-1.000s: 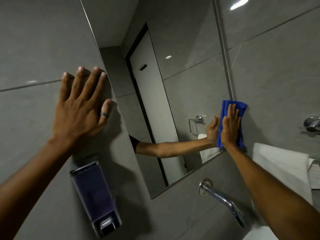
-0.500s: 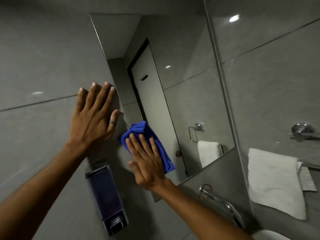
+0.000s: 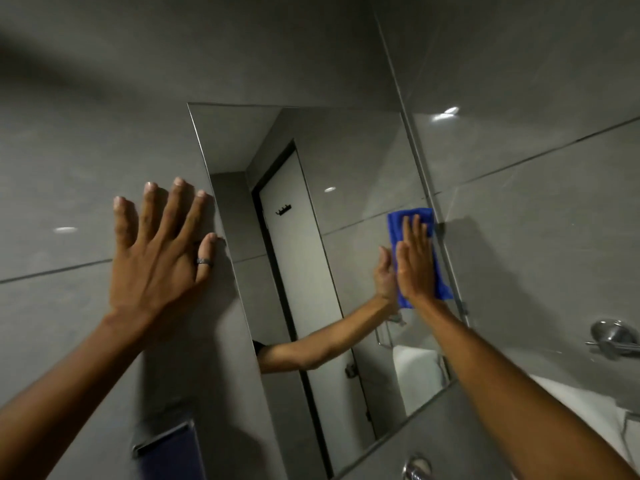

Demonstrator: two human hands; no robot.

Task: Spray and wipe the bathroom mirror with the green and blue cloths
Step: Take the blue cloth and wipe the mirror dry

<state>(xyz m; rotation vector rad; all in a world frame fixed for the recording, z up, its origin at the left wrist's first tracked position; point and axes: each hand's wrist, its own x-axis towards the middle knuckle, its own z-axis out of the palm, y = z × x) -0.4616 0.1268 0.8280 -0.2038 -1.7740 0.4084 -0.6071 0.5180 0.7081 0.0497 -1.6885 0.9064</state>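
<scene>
Grey wall tiles (image 3: 86,140) surround our mirror (image 3: 311,161) at frame centre. Our left hand (image 3: 159,258) lies flat and splayed on tile beside the mirror's left edge, holding nothing. Our right hand (image 3: 415,265) presses the blue cloth (image 3: 410,220) open-palmed against the mirror's right edge — soap dispenser (image 3: 166,452) lower left, white towel (image 3: 581,407) and chrome hook (image 3: 613,336) lower right.

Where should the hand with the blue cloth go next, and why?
Probably up along the mirror's right edge: the right hand presses the blue cloth flat about midway up that edge, with glass above it.
</scene>
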